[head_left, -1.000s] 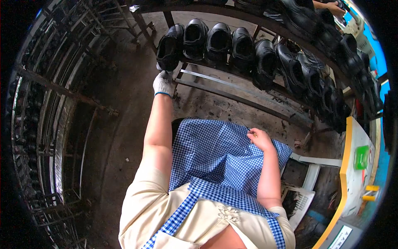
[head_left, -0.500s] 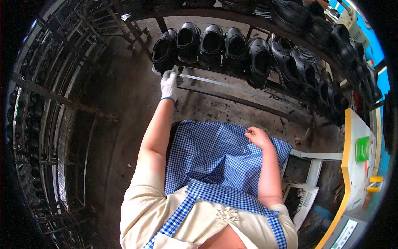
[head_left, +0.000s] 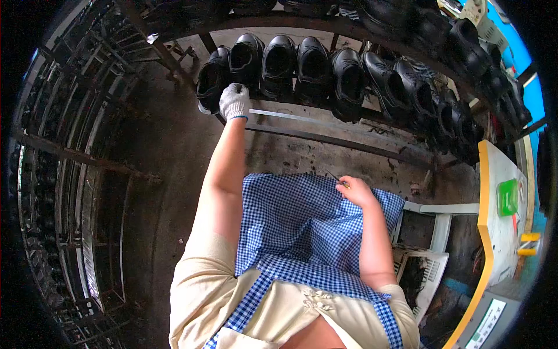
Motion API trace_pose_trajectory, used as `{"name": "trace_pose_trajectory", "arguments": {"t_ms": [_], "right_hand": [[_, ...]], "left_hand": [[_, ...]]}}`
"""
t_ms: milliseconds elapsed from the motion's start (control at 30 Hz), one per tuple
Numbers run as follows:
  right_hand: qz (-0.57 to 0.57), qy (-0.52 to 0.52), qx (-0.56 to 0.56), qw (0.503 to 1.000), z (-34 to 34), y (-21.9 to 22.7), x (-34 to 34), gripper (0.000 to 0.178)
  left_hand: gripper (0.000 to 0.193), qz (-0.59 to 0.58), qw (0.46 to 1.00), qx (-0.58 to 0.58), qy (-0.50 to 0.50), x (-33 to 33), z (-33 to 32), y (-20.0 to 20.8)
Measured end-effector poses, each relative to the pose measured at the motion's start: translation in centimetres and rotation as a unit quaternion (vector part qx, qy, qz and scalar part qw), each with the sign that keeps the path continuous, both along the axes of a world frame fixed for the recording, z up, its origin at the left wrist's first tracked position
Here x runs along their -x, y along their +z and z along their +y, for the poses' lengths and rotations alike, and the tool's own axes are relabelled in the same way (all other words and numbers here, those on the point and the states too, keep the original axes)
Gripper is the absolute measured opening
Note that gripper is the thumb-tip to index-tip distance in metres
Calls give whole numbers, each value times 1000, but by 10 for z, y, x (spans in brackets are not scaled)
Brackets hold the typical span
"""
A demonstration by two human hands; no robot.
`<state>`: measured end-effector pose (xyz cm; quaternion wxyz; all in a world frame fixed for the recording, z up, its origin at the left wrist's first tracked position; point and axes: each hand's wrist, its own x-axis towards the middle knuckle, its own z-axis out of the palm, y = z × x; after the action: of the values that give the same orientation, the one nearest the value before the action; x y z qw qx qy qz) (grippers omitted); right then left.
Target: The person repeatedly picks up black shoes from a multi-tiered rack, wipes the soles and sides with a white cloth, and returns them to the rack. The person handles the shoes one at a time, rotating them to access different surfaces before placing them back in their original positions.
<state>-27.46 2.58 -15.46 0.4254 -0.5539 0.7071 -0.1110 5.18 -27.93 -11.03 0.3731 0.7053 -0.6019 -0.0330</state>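
A white knit glove covers my left hand, which is stretched forward to the shoe rack. Its fingers are curled at the heel of a black shoe, the second from the left in the row; the fingertips are partly hidden. Just left of the hand sits the end black shoe, its heel toward me. Bare, my right hand is closed around a thin pointed tool with a dark shaft and a yellowish part at the fingers. That hand is over my blue-and-white checked apron.
More black shoes line the rack's bar, with another shoe-filled tier above. Metal racks stand at left. On the right are a white yellow-edged table with a green container, and a white plastic basket.
My left hand has moved from below the end shoe to the second shoe's heel. The tool in my right hand shows more clearly. The view has shifted, so the rack appears further left.
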Motion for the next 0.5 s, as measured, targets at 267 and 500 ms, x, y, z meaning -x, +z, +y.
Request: {"name": "trace_pose_trajectory", "arguments": {"t_ms": [267,500], "right_hand": [[-14,7,32,999,2,-11,4,37],[-20,1,13,1000,2,-16,6,41]], "left_hand": [[33,235,971,-47,-24,-8,-16,-23],[18,741,666,-85,-8,0,-32,-48]]}}
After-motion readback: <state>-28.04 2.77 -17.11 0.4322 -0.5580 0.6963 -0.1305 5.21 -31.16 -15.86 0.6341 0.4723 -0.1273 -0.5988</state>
